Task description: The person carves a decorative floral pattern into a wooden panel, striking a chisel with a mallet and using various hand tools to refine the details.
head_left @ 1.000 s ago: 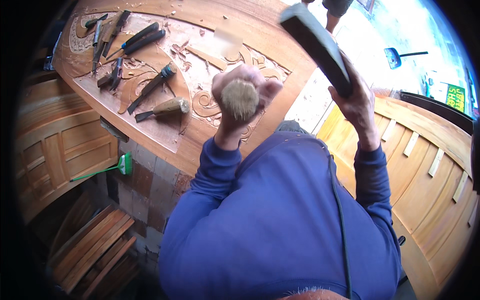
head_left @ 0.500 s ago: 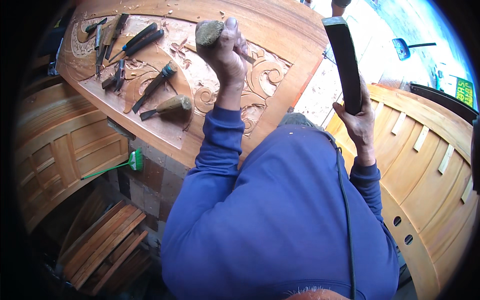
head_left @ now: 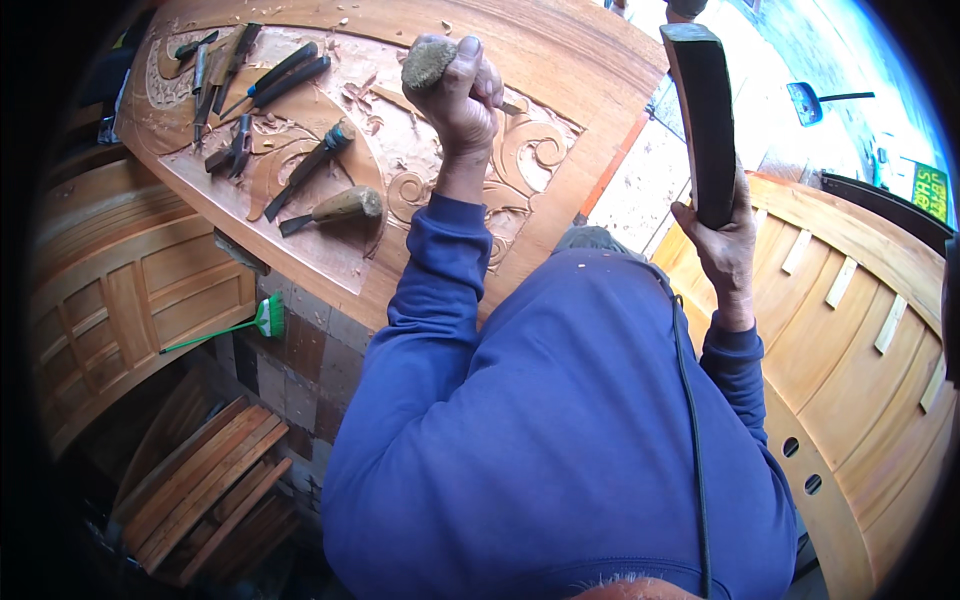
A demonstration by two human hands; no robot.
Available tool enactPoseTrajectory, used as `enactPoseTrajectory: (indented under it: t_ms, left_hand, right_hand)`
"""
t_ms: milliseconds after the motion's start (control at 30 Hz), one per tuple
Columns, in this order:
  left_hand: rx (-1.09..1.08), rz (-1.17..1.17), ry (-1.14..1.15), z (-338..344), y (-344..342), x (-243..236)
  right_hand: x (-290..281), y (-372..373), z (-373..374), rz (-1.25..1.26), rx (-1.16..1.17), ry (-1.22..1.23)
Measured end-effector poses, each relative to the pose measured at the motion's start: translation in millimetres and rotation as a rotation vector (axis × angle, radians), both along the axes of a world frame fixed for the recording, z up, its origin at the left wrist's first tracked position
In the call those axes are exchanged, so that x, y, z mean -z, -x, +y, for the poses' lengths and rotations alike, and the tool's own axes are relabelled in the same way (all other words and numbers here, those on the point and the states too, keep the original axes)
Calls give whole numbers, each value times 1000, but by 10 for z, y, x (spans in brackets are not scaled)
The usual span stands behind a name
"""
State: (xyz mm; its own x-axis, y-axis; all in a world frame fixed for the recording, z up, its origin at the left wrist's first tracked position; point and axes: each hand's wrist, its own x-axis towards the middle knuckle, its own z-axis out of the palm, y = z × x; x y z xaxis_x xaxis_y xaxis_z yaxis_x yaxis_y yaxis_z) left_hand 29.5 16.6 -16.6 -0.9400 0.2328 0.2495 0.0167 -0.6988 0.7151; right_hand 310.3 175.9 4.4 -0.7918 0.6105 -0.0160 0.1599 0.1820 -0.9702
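My left hand is closed around a chisel with a worn, pale wooden handle. Its blade shows beyond my fingers, over the carved wooden panel with scrollwork and shavings. Raised at the right is a long dark square block, its lower end gripped by my right hand. Several carving tools lie on the panel's left part, among them a wide chisel with a pale handle, a dark-handled chisel with blue binding and black-handled tools.
Panelled wooden doors stand at left and right. A green broom and stacked boards are below the panel's left side. Part of a person shows at top, beside a bright opening with a mirror.
My left hand has risen toward the far part of the panel, turning the chisel. The dark block in my right hand has swung rightward from a slant to nearly upright in the picture.
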Motion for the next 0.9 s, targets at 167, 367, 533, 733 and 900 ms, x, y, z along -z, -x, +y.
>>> enactPoseTrajectory:
  t_ms: [167,367,533,733,900]
  left_hand:
    - [8,-61,2,-23,1,4]
    - [34,83,163,-44,-112,41]
    - [65,154,220,28,-180,113]
    - [128,185,334,99,-251,-31]
    - [483,162,340,-39,-39,140]
  right_hand:
    - [-5,-37,60,-62,93,69]
    - [-177,62,82,15,153,38]
    - [-896,525,193,429,110,-181]
    - [-1080,1041,333,747,-188,-382]
    - [-1072,1098,291,-143,-483,-1335]
